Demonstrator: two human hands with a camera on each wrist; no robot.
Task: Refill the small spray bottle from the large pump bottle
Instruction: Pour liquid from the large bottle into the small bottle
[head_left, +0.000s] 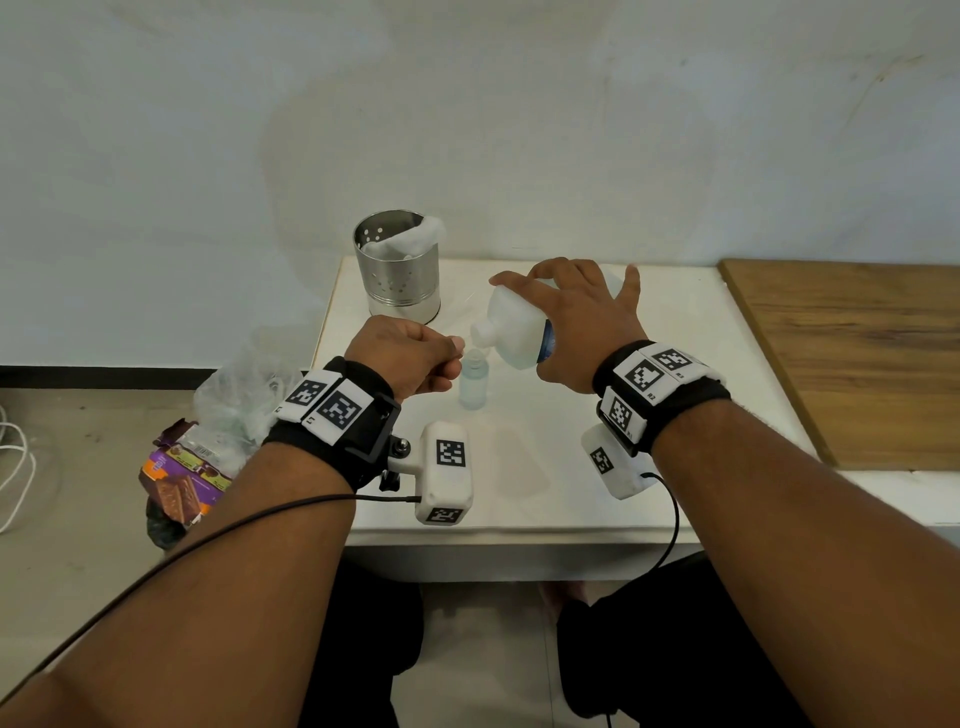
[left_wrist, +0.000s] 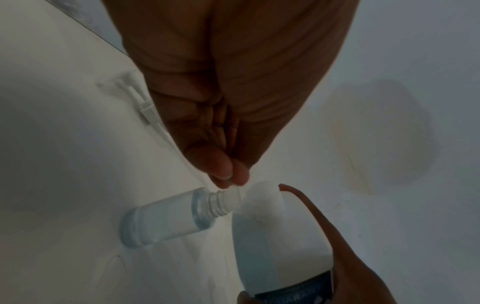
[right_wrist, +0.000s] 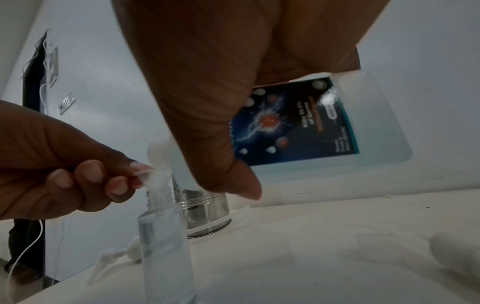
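Head view: large bottle (head_left: 511, 327) in right hand (head_left: 582, 322), tilted over small bottle (head_left: 474, 382).

We see a plain, makeshift room: a bare white wall (head_left: 467, 104), a low white table (head_left: 519, 467), and snack wrappers (head_left: 182, 478) on a concrete floor (head_left: 78, 519).

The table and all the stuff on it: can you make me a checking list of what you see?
Surface: white table, faint stains.
Job's things: small bottle upright, uncapped, funnel in its neck; large bottle tilted over it; pump head lying on the table.
Clutter: metal holder; snack wrappers beside the table.
Grippers: left hand pinches the funnel; right hand grips the large bottle.
Cables: black wrist leads; white cord on the floor.
Surroundings: white wall, wooden board.
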